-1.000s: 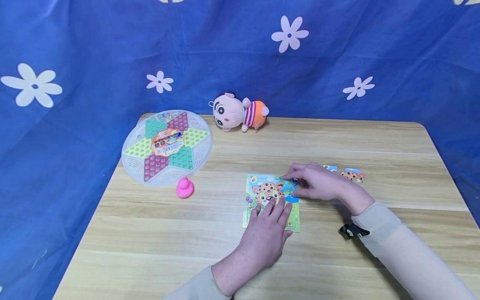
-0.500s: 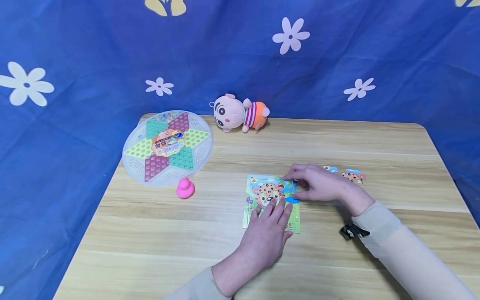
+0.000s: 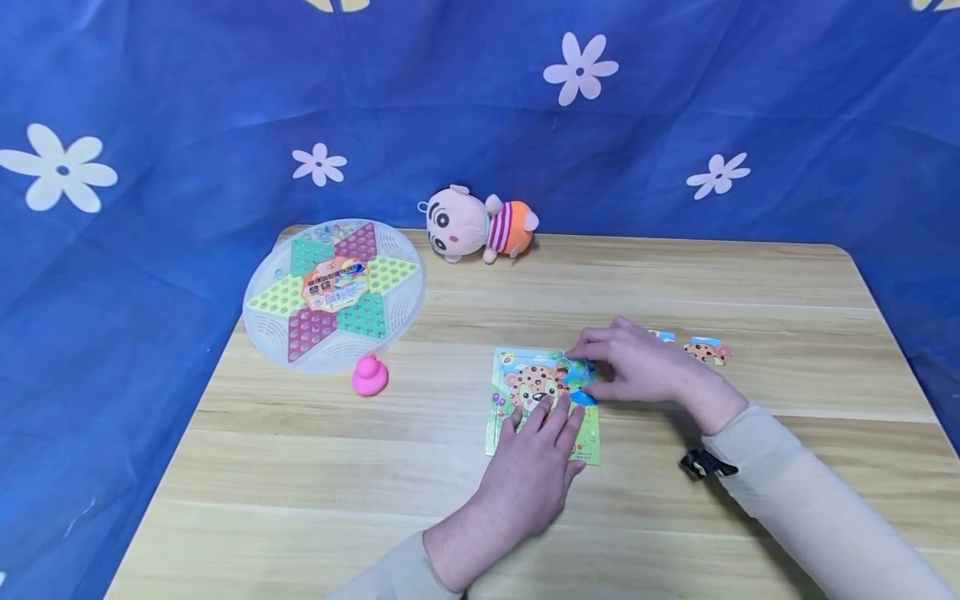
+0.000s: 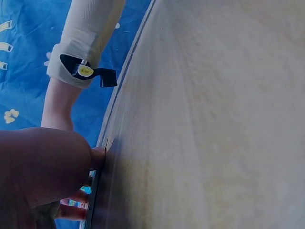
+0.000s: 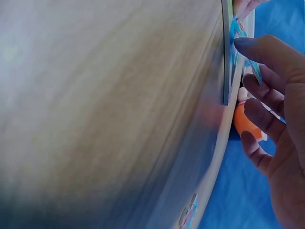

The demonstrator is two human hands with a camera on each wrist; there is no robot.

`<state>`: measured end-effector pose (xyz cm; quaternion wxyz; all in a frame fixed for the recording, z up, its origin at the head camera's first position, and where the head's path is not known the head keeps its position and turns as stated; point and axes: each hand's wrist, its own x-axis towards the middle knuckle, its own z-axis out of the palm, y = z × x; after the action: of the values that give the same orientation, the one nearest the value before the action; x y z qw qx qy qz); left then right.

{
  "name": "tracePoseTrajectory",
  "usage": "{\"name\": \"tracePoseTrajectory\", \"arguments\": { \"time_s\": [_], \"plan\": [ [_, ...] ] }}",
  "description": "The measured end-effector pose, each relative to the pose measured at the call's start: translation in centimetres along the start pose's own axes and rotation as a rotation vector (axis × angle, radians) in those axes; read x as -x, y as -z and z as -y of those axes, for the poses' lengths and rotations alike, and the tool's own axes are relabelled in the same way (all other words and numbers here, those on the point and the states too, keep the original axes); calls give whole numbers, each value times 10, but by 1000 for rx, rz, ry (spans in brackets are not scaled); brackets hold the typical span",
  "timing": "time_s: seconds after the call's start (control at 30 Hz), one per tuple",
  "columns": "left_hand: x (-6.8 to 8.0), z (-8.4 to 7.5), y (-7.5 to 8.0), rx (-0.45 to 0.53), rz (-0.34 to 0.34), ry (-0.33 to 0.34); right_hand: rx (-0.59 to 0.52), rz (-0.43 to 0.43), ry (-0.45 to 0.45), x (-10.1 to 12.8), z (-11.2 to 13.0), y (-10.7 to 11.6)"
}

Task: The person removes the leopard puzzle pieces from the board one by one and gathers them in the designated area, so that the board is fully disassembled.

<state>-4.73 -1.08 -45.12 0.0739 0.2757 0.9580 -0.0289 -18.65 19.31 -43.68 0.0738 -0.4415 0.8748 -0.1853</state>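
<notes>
In the head view a square leopard jigsaw board (image 3: 491,429) lies on the wooden table. My left hand (image 3: 528,479) rests on its lower part with fingers spread, covering some of the picture. At the upper right corner, my right hand (image 3: 641,367) pinches a blue-green puzzle piece (image 3: 580,373) between thumb and fingers. The right wrist view shows this puzzle piece (image 5: 256,71) tilted against the board's edge (image 5: 226,62), the thumb pressing near it. Whether it sits flush cannot be told. The left wrist view shows my left thumb (image 4: 97,157) at the board's near edge.
Two loose puzzle pieces lie right of the board: a leopard-ear piece (image 3: 705,353) and another piece (image 3: 663,336), partly hidden by my right hand. A round Chinese checkers board (image 3: 333,333), a pink rubber duck (image 3: 370,377) and a plush doll (image 3: 480,225) lie farther left and back.
My right hand's fingers have shifted slightly at the board's upper right corner, with the knuckles a little higher. My left hand stays in place on the board.
</notes>
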Motion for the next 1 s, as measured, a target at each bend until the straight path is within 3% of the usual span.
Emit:
{"name": "tracePoseTrajectory", "arguments": {
  "time_s": [0.47, 1.0],
  "plan": [
    [1, 0, -2, 14, -8, 3, -122, -55, 41, 8, -6, 6],
    [2, 0, -3, 1, -13, 5, -118, -116, 30, 29, -8, 34]
  ]
}}
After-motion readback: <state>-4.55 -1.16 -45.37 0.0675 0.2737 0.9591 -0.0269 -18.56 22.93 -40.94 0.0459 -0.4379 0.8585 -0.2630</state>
